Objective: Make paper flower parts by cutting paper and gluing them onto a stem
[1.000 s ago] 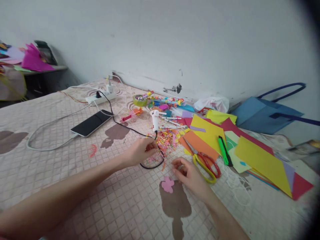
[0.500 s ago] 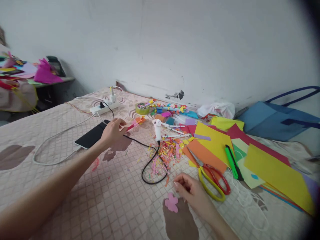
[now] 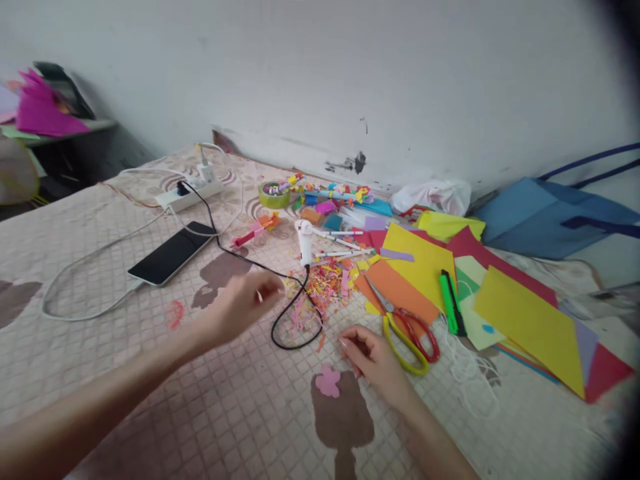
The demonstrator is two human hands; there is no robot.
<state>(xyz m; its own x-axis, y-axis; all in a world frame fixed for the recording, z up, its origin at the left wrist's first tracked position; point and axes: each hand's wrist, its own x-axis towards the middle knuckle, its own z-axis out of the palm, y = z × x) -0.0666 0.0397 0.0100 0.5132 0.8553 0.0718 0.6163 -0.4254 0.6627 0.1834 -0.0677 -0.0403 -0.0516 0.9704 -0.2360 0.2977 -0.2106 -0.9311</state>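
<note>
My left hand (image 3: pixel 245 303) hangs over the quilted cloth, between a phone and a white hot glue gun (image 3: pixel 305 241). Its fingers are loosely bent, with a gap beside the thumb and nothing visible in them. My right hand (image 3: pixel 373 353) is low over the cloth, thumb and fingertips drawn together; whatever they may hold is too small to make out. Just left of it lies a pink flower-shaped paper cutout (image 3: pixel 328 381). Scissors (image 3: pixel 403 327) with one yellow and one red handle are beyond its knuckles. A pink and orange paper flower stick (image 3: pixel 255 230) lies past my left hand.
The phone (image 3: pixel 173 255) is on a white cable beside a power strip (image 3: pixel 190 195). Paper shreds (image 3: pixel 327 283) surround the glue gun's black cord. Rightward are coloured sheets (image 3: pixel 530 327), a green cutter (image 3: pixel 451 303) and white string (image 3: pixel 467 377). Green tape (image 3: pixel 274 195) stands near the wall.
My left hand has let go of the paper flower stick and come right and nearer to me. My right hand keeps its place by the pink cutout. The view has shifted slightly.
</note>
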